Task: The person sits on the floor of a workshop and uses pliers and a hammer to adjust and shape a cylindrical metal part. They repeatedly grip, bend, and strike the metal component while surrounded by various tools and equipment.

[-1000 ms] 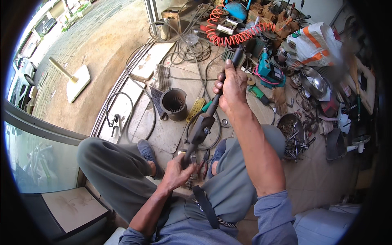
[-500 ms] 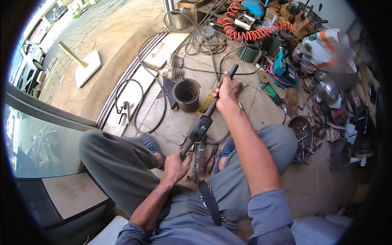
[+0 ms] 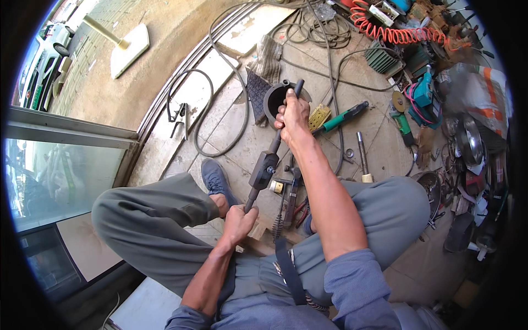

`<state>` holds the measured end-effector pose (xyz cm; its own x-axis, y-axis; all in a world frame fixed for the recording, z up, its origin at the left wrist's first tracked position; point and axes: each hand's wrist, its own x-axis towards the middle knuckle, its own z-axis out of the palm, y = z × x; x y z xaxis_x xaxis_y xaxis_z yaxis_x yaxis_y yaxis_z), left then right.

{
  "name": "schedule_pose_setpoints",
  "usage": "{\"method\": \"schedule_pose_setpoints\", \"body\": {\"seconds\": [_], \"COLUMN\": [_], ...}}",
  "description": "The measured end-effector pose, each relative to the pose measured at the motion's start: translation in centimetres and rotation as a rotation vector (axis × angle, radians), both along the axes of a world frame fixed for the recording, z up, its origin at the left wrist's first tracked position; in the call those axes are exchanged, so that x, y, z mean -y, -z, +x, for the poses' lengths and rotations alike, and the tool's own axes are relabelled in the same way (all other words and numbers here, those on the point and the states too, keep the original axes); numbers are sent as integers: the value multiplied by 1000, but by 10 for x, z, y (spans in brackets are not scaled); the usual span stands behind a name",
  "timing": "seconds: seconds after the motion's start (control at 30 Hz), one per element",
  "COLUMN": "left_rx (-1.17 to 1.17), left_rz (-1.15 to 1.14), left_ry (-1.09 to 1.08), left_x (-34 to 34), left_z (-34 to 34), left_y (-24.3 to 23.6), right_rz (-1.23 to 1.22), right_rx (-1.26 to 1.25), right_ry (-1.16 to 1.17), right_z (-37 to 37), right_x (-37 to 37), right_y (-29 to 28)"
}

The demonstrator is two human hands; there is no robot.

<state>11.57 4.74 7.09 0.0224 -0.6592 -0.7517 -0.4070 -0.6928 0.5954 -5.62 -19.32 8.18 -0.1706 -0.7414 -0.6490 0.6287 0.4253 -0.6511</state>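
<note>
A dark metal tap wrench (image 3: 264, 170) with a blocky middle lies slantwise in front of me. My left hand (image 3: 240, 223) is wrapped round its lower handle. Farther off, my right hand (image 3: 293, 114) grips the upper handle, whose tip sticks out past the fingers. Behind that hand stands a dark metal cylinder (image 3: 270, 103), partly hidden. Beside it are a yellow slotted block (image 3: 319, 116) and a green-handled power tool (image 3: 345, 116). Below the wrench's middle, between my legs, are a coil spring (image 3: 278, 226) and a small yellowish cylinder (image 3: 276, 187).
A black cable (image 3: 245, 104) loops over the tiles on the left, near a welding clamp (image 3: 180, 118). To the right stands a metal rod (image 3: 362, 154) with a pale base. An orange coiled hose (image 3: 401, 36), a green angle grinder (image 3: 403, 126) and piled tools fill the right side.
The view has shifted, so floor items appear farther right or higher. Both hands keep hold of the tap wrench, which is now more upright; the right hand covers part of the cylinder.
</note>
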Motion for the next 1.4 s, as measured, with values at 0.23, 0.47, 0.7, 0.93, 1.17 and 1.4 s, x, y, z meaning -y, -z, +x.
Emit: {"method": "schedule_pose_setpoints", "body": {"seconds": [0.23, 0.47, 0.7, 0.93, 1.17, 1.4], "left_rx": [-557, -535, -556, -614, -824, -1135], "left_rz": [403, 185, 145, 162, 229, 409], "left_ry": [-198, -250, -288, -289, -247, -322], "left_x": [10, 7, 0, 1, 6, 14], "left_z": [1, -3, 2, 0, -7, -11], "left_y": [-19, -26, -24, -30, -48, -89], "right_rz": [68, 70, 64, 26, 70, 86], "right_rx": [-6, 29, 39, 63, -3, -161], "right_ry": [-72, -56, -81, -91, -61, -101], "right_z": [-1, -14, -10, -14, -22, -46], "right_x": [9, 10, 9, 9, 7, -4], "right_y": [11, 17, 9, 0, -1, 14]}}
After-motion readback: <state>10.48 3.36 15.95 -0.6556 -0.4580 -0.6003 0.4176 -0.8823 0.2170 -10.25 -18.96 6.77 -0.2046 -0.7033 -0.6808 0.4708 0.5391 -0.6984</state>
